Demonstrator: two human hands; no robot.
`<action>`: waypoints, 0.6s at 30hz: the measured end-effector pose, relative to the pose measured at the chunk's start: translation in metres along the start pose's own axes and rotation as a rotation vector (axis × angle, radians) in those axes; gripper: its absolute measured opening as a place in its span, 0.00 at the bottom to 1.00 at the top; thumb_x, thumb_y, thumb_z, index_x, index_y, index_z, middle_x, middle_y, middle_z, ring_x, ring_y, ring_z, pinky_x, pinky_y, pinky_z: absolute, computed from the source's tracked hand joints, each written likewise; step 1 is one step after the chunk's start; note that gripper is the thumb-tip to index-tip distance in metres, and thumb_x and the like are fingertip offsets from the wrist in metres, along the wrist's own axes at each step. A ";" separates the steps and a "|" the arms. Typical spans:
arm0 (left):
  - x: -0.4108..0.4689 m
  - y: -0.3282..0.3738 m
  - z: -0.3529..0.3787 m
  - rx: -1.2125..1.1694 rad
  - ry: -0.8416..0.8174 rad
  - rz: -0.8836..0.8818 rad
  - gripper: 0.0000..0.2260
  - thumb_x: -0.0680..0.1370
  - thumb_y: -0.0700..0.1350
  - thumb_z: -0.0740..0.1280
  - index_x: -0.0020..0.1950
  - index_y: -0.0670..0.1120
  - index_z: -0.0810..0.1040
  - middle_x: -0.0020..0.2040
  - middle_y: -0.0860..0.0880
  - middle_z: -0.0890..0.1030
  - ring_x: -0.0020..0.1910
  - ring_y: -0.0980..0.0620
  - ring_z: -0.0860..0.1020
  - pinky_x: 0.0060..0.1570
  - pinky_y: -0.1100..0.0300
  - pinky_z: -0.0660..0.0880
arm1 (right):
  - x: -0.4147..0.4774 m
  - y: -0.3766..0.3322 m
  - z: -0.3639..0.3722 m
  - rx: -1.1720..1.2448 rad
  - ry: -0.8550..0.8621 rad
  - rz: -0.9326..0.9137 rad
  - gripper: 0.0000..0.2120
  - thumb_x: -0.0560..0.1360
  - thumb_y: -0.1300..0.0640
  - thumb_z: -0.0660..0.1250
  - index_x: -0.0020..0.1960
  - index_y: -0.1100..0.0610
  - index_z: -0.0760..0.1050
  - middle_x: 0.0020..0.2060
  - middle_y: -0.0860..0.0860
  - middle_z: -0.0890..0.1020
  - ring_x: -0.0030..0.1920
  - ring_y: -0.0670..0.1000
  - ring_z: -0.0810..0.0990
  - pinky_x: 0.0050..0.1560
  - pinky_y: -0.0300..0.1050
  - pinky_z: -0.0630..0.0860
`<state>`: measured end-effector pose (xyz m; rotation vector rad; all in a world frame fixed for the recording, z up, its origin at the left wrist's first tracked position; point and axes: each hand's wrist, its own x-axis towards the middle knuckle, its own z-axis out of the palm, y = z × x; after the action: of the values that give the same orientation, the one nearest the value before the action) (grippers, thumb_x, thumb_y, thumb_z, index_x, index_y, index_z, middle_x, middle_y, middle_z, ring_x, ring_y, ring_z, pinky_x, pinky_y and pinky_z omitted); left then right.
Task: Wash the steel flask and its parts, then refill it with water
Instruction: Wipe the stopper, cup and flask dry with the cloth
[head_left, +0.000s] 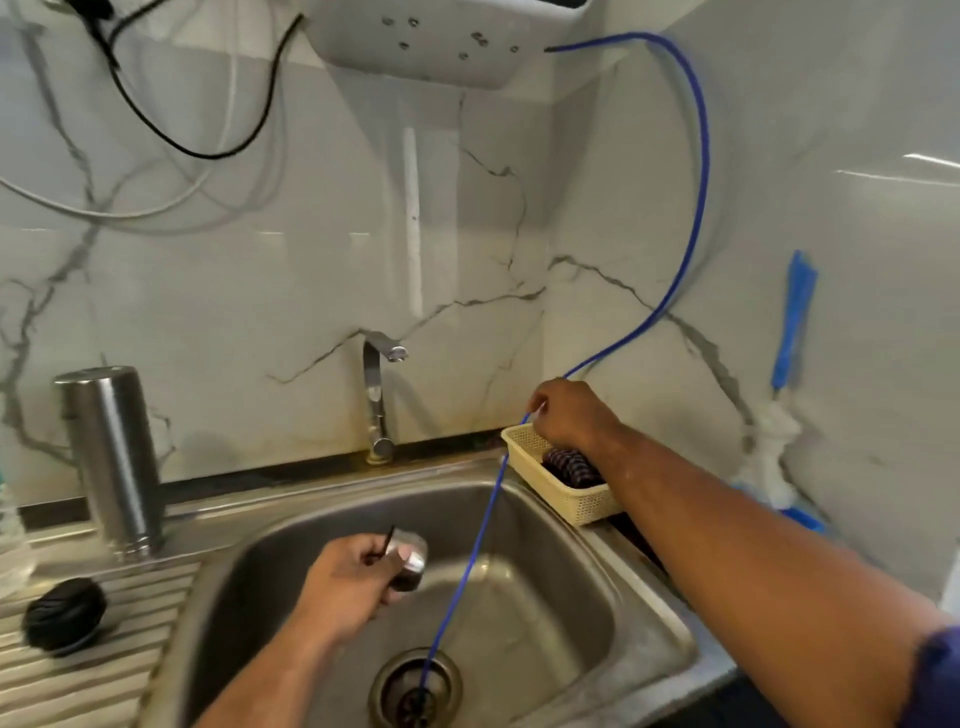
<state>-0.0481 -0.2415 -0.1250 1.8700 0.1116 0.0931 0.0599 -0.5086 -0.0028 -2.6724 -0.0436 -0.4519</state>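
While your left grip (358, 577) curls round the cap (413, 558) over the sink (571, 623), your right grip (566, 413) pinches the tube (480, 525) beyond and right; the flask (111, 452) stands far left.

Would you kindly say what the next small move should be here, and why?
Probably draw the blue tube aside toward the basket. The right hand pinches it where it crosses the sink into the drain, right beside the steel cap the left hand holds, so it would likely get in the way of rinsing.
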 end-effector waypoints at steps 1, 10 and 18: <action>-0.001 0.002 0.000 -0.022 0.001 0.002 0.05 0.80 0.45 0.71 0.50 0.46 0.85 0.39 0.43 0.87 0.32 0.54 0.77 0.34 0.59 0.73 | 0.004 0.006 -0.002 -0.097 -0.034 0.051 0.12 0.75 0.57 0.70 0.58 0.52 0.80 0.57 0.52 0.83 0.57 0.55 0.82 0.57 0.50 0.80; -0.002 0.004 -0.007 -0.043 0.059 0.033 0.04 0.81 0.45 0.70 0.51 0.49 0.84 0.39 0.47 0.87 0.35 0.53 0.80 0.40 0.54 0.77 | -0.002 0.020 0.018 -0.480 -0.135 0.202 0.23 0.75 0.49 0.74 0.66 0.54 0.74 0.60 0.52 0.80 0.59 0.56 0.81 0.55 0.51 0.78; 0.001 0.007 -0.010 -0.111 0.128 0.013 0.05 0.81 0.45 0.69 0.50 0.47 0.85 0.41 0.41 0.86 0.34 0.52 0.78 0.36 0.57 0.74 | 0.016 -0.003 -0.040 -0.431 0.110 0.176 0.16 0.77 0.59 0.67 0.65 0.59 0.75 0.60 0.57 0.79 0.60 0.58 0.79 0.53 0.50 0.76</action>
<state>-0.0484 -0.2340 -0.1148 1.7537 0.1794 0.2240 0.0621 -0.5229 0.0379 -3.0265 0.3581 -0.6069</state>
